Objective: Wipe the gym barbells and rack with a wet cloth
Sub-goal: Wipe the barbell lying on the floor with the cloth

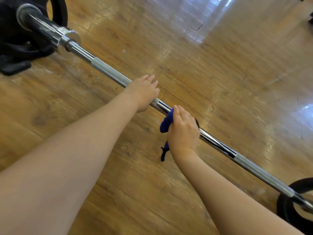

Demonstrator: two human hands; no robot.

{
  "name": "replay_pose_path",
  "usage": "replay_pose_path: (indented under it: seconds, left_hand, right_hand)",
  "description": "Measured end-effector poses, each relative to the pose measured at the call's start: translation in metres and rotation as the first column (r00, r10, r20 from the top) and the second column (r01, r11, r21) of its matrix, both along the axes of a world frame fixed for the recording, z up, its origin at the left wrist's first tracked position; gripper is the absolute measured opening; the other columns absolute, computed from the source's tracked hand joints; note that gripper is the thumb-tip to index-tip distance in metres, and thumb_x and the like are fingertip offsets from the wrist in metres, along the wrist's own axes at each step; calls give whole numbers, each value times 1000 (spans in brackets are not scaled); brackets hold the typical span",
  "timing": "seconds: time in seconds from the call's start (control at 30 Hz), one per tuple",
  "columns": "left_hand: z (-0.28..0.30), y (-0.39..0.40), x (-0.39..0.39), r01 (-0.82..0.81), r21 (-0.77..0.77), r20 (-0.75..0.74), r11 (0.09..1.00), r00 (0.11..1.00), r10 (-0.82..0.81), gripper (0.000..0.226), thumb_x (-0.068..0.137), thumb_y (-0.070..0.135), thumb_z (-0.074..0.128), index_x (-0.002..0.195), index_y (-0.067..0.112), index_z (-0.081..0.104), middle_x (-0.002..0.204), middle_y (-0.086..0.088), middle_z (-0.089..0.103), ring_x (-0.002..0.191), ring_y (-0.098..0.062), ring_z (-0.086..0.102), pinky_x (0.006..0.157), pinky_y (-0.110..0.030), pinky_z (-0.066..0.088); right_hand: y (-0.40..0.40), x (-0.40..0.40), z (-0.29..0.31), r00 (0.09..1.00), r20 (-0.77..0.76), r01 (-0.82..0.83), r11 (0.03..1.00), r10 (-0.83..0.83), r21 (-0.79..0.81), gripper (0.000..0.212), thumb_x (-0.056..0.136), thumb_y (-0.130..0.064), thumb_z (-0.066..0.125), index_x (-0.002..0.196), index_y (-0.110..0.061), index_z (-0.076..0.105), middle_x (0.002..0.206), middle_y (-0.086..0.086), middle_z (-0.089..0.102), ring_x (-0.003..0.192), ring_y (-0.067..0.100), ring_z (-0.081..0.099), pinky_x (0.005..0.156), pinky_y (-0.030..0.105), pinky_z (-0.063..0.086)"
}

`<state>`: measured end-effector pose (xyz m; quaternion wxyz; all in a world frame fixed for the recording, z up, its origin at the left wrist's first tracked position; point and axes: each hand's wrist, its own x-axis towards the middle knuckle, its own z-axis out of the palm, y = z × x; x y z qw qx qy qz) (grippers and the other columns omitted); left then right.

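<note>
A chrome barbell [108, 73] runs diagonally from the upper left to the lower right, with knurled grey sections and smooth shiny ones. My left hand [144, 92] rests on top of the bar near its middle, fingers straight and reaching past it. Just to the right, my right hand [183, 129] grips a blue cloth [166, 122] wrapped against the smooth part of the bar. A black edge of the cloth hangs below my wrist.
Black weight plates [13, 39] sit at the bar's upper-left end, and another black plate [291, 206] at the lower right. A black rack foot [13, 67] lies at the left. The floor [220, 73] is wood planks with bright reflections at the top.
</note>
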<state>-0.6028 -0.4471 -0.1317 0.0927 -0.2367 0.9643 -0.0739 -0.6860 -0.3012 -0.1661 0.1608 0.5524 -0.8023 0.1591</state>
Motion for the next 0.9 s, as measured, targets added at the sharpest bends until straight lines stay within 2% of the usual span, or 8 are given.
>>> replay_pose_path:
  seconds: [0.17, 0.3, 0.4, 0.57, 0.7, 0.9]
  left_hand:
    - [0, 2, 2, -24, 4, -44, 1000, 999, 24, 56, 95, 11, 47, 147, 8, 26, 156, -12, 18, 146, -25, 8, 117, -37, 6]
    - [-3, 5, 5, -31, 1, -95, 1000, 995, 31, 59, 93, 3, 43, 148, 8, 20, 157, -12, 14, 146, -25, 6, 117, -36, 5]
    - [-6, 4, 9, -26, -6, -153, 1000, 988, 25, 64, 93, 1, 41, 150, 9, 12, 158, -11, 8, 146, -25, 3, 117, -35, 3]
    - [-10, 8, 12, -39, -20, -181, 999, 983, 34, 65, 94, 2, 40, 150, 8, 8, 158, -11, 6, 146, -25, 2, 118, -36, 4]
    - [-12, 7, 15, -52, -22, -182, 998, 982, 48, 64, 96, 6, 36, 150, 7, 2, 159, -12, 2, 146, -24, -2, 118, -36, 1]
    - [-14, 12, 16, -43, -185, -129, 982, 991, 19, 62, 100, 17, 33, 149, 4, -1, 158, -15, 2, 146, -30, -1, 115, -45, -5]
  right_hand:
    - [-39, 18, 2, 992, 31, -124, 992, 123, 24, 48, 59, 7, 78, 105, 2, 68, 96, 14, 70, 82, 29, 67, 70, 35, 54]
    - [2, -8, -2, 982, -108, -153, 988, 153, 13, 54, 63, 14, 71, 116, 4, 63, 113, 20, 65, 98, 33, 66, 82, 39, 53]
    - [29, -25, -2, 974, -163, -151, 988, 155, 39, 54, 66, 14, 67, 119, 5, 60, 117, 22, 63, 102, 34, 64, 85, 41, 52]
    - [6, -7, -2, 998, -61, -4, 999, 6, 37, 57, 49, 12, 83, 104, 6, 68, 100, 21, 69, 87, 34, 69, 75, 40, 56]
    - [-33, 15, -1, 998, -30, -56, 997, 58, 57, 53, 52, 4, 86, 102, 5, 68, 96, 19, 70, 87, 32, 69, 73, 36, 56]
    - [-11, 9, -2, 989, -69, -122, 987, 130, 106, 68, 57, 11, 81, 121, 7, 58, 119, 25, 61, 106, 38, 62, 87, 47, 52]
